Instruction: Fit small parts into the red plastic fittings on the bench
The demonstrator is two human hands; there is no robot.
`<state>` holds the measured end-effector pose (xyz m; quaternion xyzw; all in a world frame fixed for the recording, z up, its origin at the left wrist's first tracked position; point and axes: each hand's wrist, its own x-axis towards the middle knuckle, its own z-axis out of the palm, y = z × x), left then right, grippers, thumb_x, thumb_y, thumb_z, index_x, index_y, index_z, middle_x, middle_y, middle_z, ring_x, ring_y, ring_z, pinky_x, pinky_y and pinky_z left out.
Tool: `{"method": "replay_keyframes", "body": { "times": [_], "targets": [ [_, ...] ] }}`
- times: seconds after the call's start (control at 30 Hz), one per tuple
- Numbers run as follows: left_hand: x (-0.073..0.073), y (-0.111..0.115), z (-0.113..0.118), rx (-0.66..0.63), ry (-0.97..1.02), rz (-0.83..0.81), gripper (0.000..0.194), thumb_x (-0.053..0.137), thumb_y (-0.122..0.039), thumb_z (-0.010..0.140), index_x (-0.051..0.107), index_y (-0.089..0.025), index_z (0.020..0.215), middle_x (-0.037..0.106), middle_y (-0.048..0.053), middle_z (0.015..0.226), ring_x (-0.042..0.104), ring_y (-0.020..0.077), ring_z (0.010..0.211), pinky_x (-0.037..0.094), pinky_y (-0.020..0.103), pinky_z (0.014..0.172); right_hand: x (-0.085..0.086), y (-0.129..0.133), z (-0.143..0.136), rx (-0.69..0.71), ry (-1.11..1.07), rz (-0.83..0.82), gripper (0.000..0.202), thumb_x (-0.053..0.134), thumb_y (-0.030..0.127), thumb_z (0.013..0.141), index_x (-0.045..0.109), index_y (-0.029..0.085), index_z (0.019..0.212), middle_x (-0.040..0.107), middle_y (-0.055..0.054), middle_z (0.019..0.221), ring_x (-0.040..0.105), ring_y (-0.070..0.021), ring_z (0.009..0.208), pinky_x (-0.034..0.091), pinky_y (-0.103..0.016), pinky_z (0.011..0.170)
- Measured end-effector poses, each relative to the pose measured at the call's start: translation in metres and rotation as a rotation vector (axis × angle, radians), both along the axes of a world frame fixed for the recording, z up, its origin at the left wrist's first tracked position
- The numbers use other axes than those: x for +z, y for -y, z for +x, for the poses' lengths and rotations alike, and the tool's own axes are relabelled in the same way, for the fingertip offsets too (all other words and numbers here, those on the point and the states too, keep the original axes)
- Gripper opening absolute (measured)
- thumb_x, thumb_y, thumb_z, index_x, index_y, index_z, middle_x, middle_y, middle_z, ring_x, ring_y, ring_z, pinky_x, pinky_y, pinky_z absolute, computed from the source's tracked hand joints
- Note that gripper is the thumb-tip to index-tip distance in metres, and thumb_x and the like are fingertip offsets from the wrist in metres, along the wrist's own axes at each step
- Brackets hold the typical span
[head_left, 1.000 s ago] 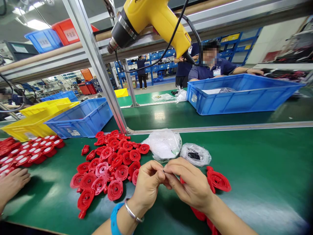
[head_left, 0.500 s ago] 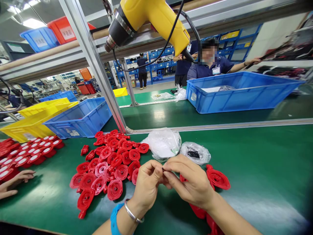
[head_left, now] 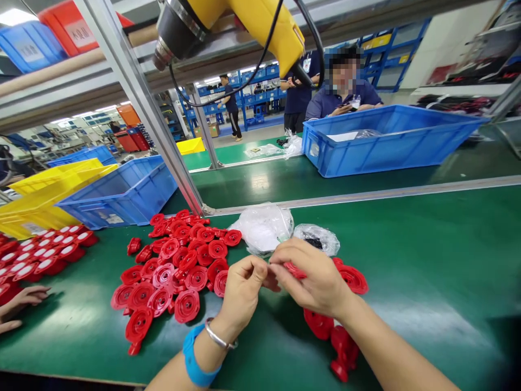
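My left hand [head_left: 246, 282] and my right hand [head_left: 311, 277] meet above the green bench, fingertips pinched close together. Whatever sits between them is too small and too covered to make out. Beneath and beside my right hand lie several red plastic parts [head_left: 319, 324], partly covered by the hand and forearm. To the left of my left hand spreads a loose pile of red round housings [head_left: 187, 306], each with a short stub. Just beyond my fingers are a white plastic bag [head_left: 262, 225] and a clear bag [head_left: 329, 239] with small black pieces in it.
Another person's hand [head_left: 24, 301] rests at the left edge, near rows of red parts with white discs [head_left: 49, 265]. Blue bins [head_left: 122, 201] and yellow bins [head_left: 49, 209] stand behind. A yellow heat gun [head_left: 280, 41] hangs overhead by a metal post [head_left: 138, 98].
The view has shifted, so the bench scene sits slightly left and higher. My hands stay pinched together. The person across the bench has drawn in an outstretched arm.
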<state>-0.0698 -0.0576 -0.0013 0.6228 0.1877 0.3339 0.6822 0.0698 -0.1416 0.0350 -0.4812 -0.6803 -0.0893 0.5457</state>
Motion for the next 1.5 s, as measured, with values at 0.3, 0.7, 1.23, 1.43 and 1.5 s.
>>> {"method": "replay_keyframes", "body": {
  "times": [0.3, 0.7, 1.23, 1.43, 1.5],
  "targets": [
    [-0.016, 0.006, 0.023, -0.239, -0.429, 0.916, 0.055, 0.072, -0.019, 0.070, 0.062, -0.023, 0.124, 0.060, 0.011, 0.117, 0.054, 0.0284, 0.107, 0.047, 0.045, 0.095, 0.011, 0.010, 0.030, -0.262, -0.160, 0.056, 0.006, 0.060, 0.016, 0.087, 0.062, 0.020, 0.082, 0.064, -0.002, 0.076, 0.060, -0.0156, 0.069, 0.050, -0.028, 0.063],
    [-0.011, -0.005, 0.007, -0.049, -0.286, 0.736, 0.015, 0.059, -0.011, 0.085, 0.064, -0.020, 0.096, 0.054, 0.010, 0.121, 0.058, 0.0228, 0.114, 0.051, 0.039, 0.097, 0.007, 0.010, 0.030, -0.117, -0.170, -0.066, 0.007, 0.057, 0.015, 0.086, 0.060, 0.020, 0.083, 0.063, -0.002, 0.079, 0.059, -0.0149, 0.071, 0.049, -0.028, 0.064],
    [0.011, -0.005, -0.022, 0.050, 0.012, 0.655, 0.046, 0.071, -0.008, 0.076, 0.059, -0.027, 0.116, 0.053, 0.010, 0.120, 0.058, 0.0264, 0.114, 0.057, 0.039, 0.089, 0.002, 0.008, 0.016, 0.154, -0.114, -0.240, 0.009, 0.061, 0.012, 0.086, 0.066, 0.020, 0.087, 0.063, -0.007, 0.102, 0.063, -0.0179, 0.093, 0.054, -0.031, 0.081],
    [0.014, -0.005, -0.021, 0.035, 0.059, 0.610, 0.051, 0.071, -0.007, 0.076, 0.059, -0.031, 0.119, 0.052, 0.008, 0.122, 0.060, 0.0245, 0.112, 0.059, 0.037, 0.086, 0.003, 0.009, 0.015, 0.160, -0.130, -0.240, 0.010, 0.063, 0.010, 0.084, 0.068, 0.019, 0.085, 0.064, -0.007, 0.102, 0.064, -0.0171, 0.093, 0.054, -0.029, 0.082],
    [0.014, -0.005, -0.021, 0.056, 0.057, 0.651, 0.051, 0.072, -0.006, 0.075, 0.061, -0.031, 0.118, 0.054, 0.008, 0.121, 0.061, 0.0243, 0.111, 0.058, 0.038, 0.089, 0.004, 0.009, 0.015, 0.165, -0.124, -0.245, 0.011, 0.063, 0.011, 0.084, 0.069, 0.020, 0.085, 0.065, -0.007, 0.101, 0.065, -0.0172, 0.092, 0.054, -0.029, 0.081]
  ]
}}
